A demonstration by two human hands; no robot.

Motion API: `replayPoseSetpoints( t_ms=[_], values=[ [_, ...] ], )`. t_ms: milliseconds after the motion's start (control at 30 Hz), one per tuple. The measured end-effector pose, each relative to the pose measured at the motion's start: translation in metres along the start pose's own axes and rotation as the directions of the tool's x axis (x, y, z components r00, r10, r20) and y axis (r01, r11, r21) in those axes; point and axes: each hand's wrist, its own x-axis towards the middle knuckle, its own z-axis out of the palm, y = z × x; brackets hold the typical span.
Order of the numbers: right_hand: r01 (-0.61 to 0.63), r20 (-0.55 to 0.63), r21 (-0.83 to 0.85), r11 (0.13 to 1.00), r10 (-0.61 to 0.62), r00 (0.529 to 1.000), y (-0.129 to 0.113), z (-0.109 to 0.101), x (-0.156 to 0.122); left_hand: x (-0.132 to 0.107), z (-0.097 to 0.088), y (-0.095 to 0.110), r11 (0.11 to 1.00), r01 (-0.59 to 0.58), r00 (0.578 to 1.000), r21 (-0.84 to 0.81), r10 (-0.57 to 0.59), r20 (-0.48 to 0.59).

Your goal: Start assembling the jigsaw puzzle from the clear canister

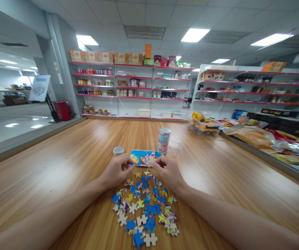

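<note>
A colourful cartoon picture card (144, 159) lies on the wooden table, mostly blue with a pink figure. My left hand (116, 171) has its fingers pinched at the card's near left corner. At the near right corner, the curled thumb and fingers of my right hand (170, 173) pinch the card's edge. Between my forearms spreads a loose pile of jigsaw pieces (146, 198), some blue or yellow side up, others showing plain backs. A cartoon-printed can (163, 141) with a silver top stands just behind the card. Beyond my left hand is a round silver lid (118, 150).
A clear plastic frame-like piece (175, 146) lies right of the can. Farther right stands a clear bin (204, 127) with yellow toy trucks. Packaged snacks (269, 142) are heaped beyond the table's right edge. Stocked shelves (134, 86) line the back.
</note>
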Motion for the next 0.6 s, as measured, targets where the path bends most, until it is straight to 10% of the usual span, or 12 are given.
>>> replayPoseSetpoints(
  t_ms=[233, 600],
  values=[
    [0.045, -0.044, -0.398, 0.916, -0.068, 0.997, 0.016, -0.007, 0.005, -0.002, -0.01, -0.006, 0.904, -0.139, 0.99, 0.404, 0.121, 0.069],
    [0.092, 0.073, -0.443, 0.892, -0.066, 0.995, 0.008, -0.007, -0.003, -0.005, -0.012, -0.003, 0.91, -0.218, 0.97, 0.353, 0.161, 0.184]
  ],
)
